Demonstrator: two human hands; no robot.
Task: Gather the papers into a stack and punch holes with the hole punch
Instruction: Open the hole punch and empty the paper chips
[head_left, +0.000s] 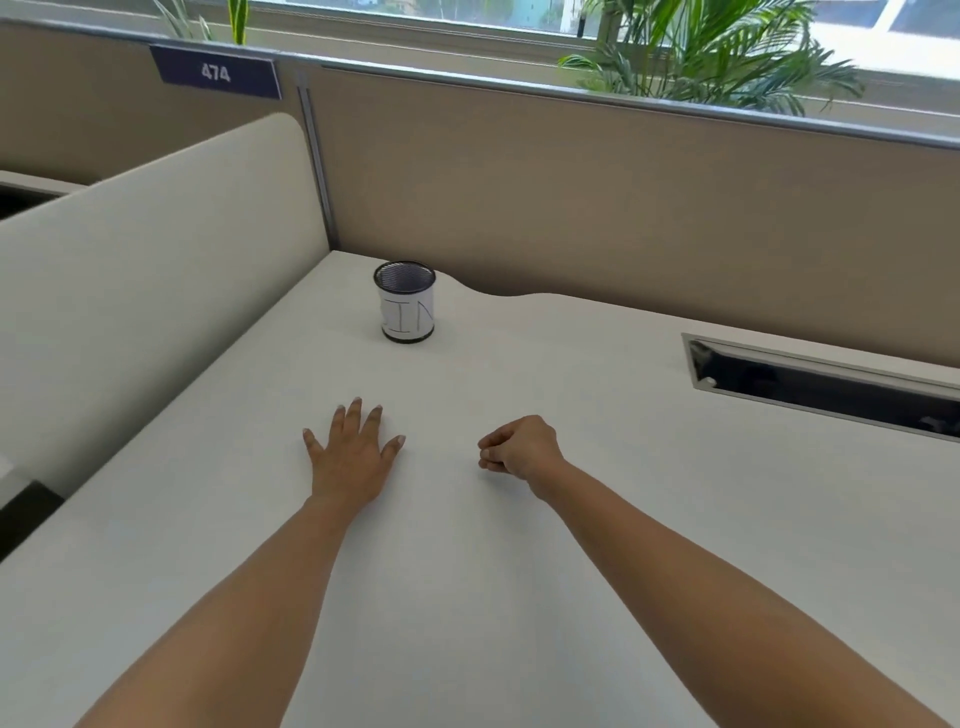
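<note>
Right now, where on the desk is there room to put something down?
Wide bare desk lies between the right hand and the cable slot, and between the left hand and the mesh cup. The narrowest spot is the gap between the two hands.

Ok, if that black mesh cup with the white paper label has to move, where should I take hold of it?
Grip the wall of the black mesh cylindrical cup at mid-height, coming from the near side. It stands upright on the white desk, with the tan back partition close behind and the cream side panel to its left. The left hand lies nearer.
</note>
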